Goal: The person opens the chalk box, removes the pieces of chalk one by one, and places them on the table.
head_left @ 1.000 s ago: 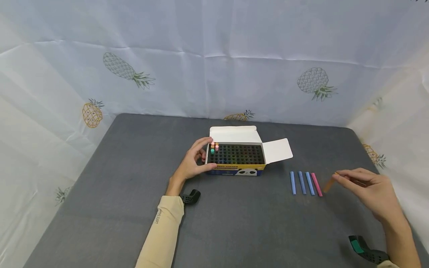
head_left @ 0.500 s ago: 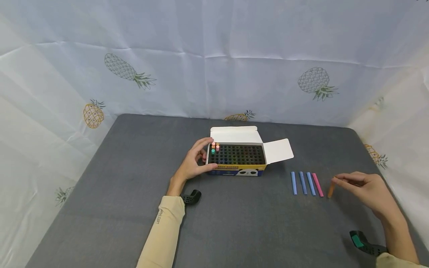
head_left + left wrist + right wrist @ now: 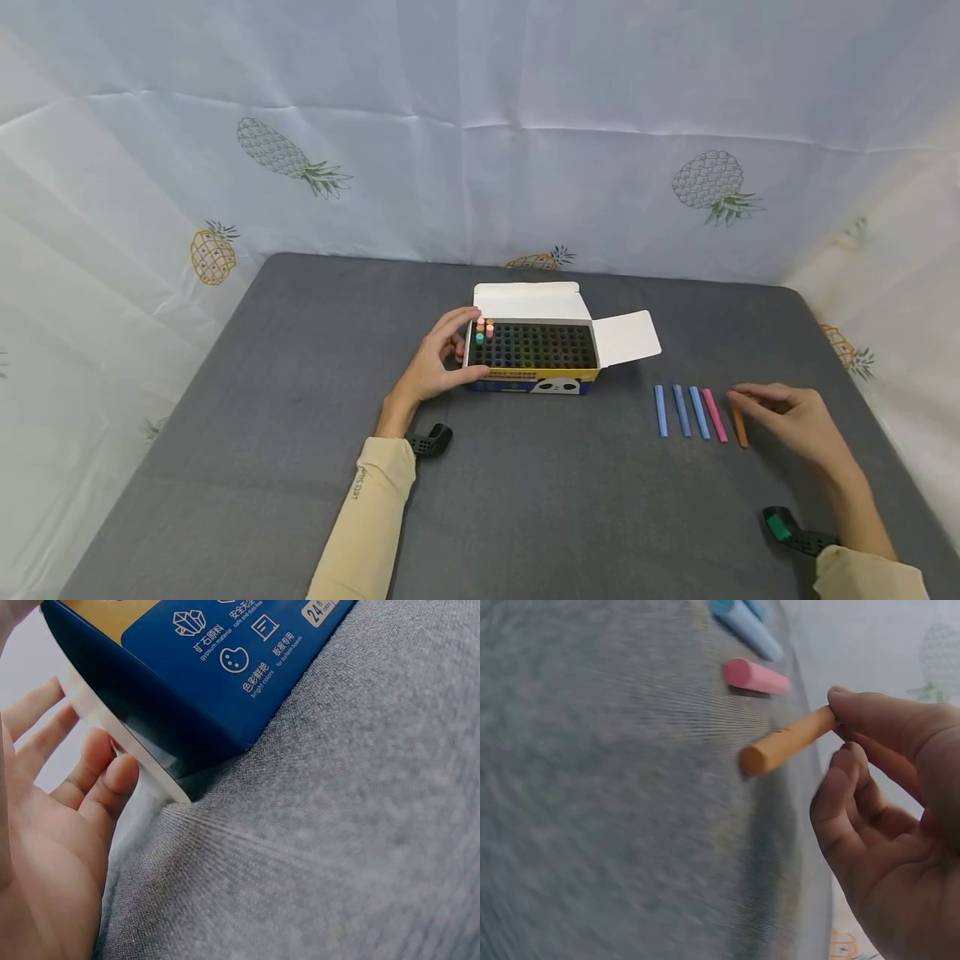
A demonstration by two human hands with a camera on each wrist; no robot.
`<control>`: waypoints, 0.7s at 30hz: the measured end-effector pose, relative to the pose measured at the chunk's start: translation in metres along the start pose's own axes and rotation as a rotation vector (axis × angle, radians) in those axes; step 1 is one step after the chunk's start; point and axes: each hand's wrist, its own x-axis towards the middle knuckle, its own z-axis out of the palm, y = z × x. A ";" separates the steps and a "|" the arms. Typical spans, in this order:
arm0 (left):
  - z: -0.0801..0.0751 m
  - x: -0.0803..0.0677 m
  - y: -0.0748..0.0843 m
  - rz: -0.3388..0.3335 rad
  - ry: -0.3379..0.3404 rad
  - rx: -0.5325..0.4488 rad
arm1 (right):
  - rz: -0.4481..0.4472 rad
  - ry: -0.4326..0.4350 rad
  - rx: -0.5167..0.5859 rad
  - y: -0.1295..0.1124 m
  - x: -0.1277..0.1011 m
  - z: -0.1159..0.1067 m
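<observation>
My right hand (image 3: 798, 421) pinches one end of an orange chalk stick (image 3: 789, 742) between thumb and fingertips. The stick's other end is down at the grey cloth. Left of it lie a pink chalk stick (image 3: 716, 415) and three blue chalk sticks (image 3: 661, 412), side by side in a row. My left hand (image 3: 431, 362) grips the left end of a chalk box (image 3: 517, 387), thumb at the front and fingers at the back corner. In the left wrist view, some fingers curl beside the box's white side flap (image 3: 127, 739). Several chalk sticks (image 3: 480, 338) stand in the box's left corner holes.
The box's white lid (image 3: 528, 300) stands open at the back, and its side flap (image 3: 626, 337) sticks out to the right. A grey cloth covers the table (image 3: 562, 500). A pineapple-print curtain (image 3: 465, 167) hangs behind and at both sides.
My right hand has moved left and lowered the orange chalk stick beside the pink one, turning it roughly parallel to the row. My left hand stays on the box.
</observation>
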 end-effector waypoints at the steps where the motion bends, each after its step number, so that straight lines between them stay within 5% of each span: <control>1: 0.000 0.000 -0.005 -0.005 0.002 0.001 | -0.009 0.009 -0.010 0.002 0.001 0.002; 21: -0.001 0.000 -0.013 0.001 0.000 -0.004 | 0.126 0.077 -0.186 0.008 0.013 0.021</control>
